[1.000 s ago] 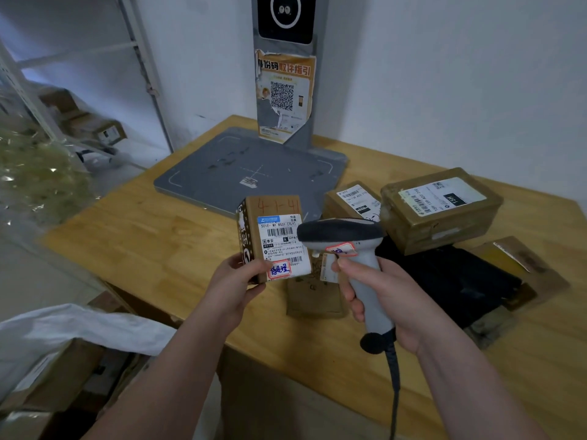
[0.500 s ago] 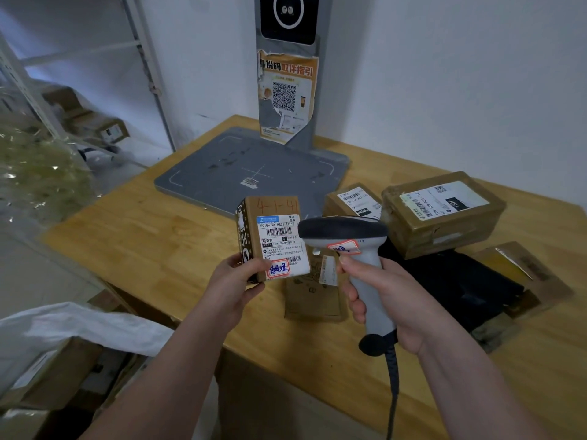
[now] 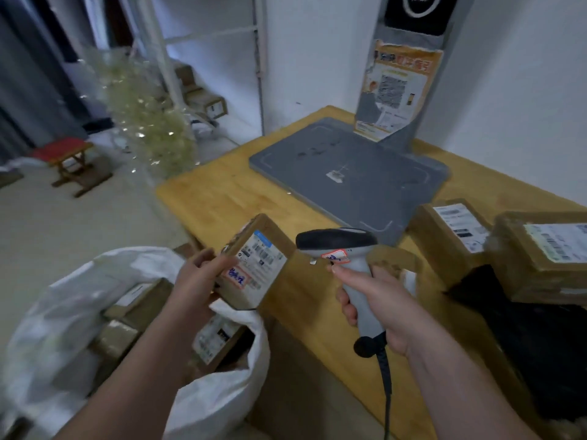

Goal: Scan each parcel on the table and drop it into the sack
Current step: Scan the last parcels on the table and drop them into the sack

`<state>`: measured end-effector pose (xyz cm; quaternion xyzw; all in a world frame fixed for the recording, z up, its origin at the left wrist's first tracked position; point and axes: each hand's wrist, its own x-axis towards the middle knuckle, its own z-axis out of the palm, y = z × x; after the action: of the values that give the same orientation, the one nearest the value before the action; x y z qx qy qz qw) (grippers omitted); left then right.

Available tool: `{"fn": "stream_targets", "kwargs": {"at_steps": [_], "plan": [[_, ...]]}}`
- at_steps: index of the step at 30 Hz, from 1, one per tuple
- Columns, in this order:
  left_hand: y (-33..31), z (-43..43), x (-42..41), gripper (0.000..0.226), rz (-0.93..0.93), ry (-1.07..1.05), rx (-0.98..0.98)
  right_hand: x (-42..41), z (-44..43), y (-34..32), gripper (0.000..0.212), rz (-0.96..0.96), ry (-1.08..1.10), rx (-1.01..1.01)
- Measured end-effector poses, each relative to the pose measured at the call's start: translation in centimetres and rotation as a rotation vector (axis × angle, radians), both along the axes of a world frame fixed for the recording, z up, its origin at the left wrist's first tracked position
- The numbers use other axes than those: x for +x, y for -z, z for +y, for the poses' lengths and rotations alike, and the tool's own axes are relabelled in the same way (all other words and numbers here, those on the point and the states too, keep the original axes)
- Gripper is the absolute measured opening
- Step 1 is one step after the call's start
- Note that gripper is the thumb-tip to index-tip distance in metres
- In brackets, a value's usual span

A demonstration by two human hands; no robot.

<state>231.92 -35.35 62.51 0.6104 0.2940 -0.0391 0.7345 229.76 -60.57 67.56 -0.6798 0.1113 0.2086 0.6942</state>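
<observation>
Small brown cardboard parcel [image 3: 257, 268], white shipping label on one face: no longer upright above the tabletop as half a second ago. Now tilted, label facing up and right, carried left to the near-left corner of the light wooden table [image 3: 222, 198]. Hangs over the rim of the white woven sack [image 3: 63, 312], not yet inside it.

Left hand [image 3: 197, 281]: grips the parcel by its left end, fingers and thumb curled round it. Parcel juts out to the right of the hand and slightly above it.

Right hand [image 3: 381, 306]: wrapped round the handle of the grey-and-black handheld barcode scanner [image 3: 336, 246], index finger near the red-edged sticker, same grip as before. Scanner head just beside the parcel's right end, not touching. Black cable [image 3: 386, 392] hangs from the handle.

View swung left since the earlier frame. Brings the sack into sight on the floor left of the table, mouth open, with brown labelled boxes [image 3: 139, 300] inside.

At the right of the table: two brown taped cartons [image 3: 454, 233], a black plastic bag [image 3: 540, 338] in front of them. Behind: flat grey scanning platform [image 3: 349, 173], orange-and-white poster [image 3: 397, 90] on its post. Far left on the floor: red-topped wooden stool [image 3: 68, 154]. Slight motion blur throughout.
</observation>
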Motion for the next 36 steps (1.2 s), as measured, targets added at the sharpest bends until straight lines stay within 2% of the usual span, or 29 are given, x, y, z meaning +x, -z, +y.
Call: {"fn": "stream_targets", "kwargs": {"at_steps": [5,9,12,13,18,25,30,32,36], "plan": [[1.9,7.7,-4.1,0.051,0.069,-0.36,0.181,1.4,4.7,1.8,0.033,0.053,-0.153,-0.011],[3.2,10.4,-6.8,0.049,0.215,-0.481,0.327,1.9,7.4,2.9,0.02,0.072,-0.246,-0.038],[4.5,11.0,-6.9,0.068,0.342,-0.266,0.518,2.3,8.2,3.5,0.018,0.093,-0.266,-0.045],[4.6,10.8,-6.6,0.068,0.345,-0.21,0.55,2.4,8.1,3.7,0.018,0.097,-0.266,-0.05],[2.7,6.0,-2.3,0.04,0.2,0.061,0.559,2.9,5.9,3.7,0.019,0.093,-0.163,-0.092],[1.0,-5.2,4.4,0.028,0.01,0.467,0.44,2.5,-1.2,4.1,0.015,0.036,0.225,-0.185],[2.6,-13.3,6.1,0.034,0.051,0.743,0.403,1.5,-5.8,5.5,0.005,0.06,0.458,-0.183],[3.7,-15.7,6.2,0.04,0.104,0.814,0.389,1.1,-7.0,6.1,0.014,0.088,0.521,-0.167],[5.5,-18.6,5.6,0.052,0.178,0.887,0.35,0.4,-8.4,7.0,0.031,0.261,0.575,-0.082]]}}
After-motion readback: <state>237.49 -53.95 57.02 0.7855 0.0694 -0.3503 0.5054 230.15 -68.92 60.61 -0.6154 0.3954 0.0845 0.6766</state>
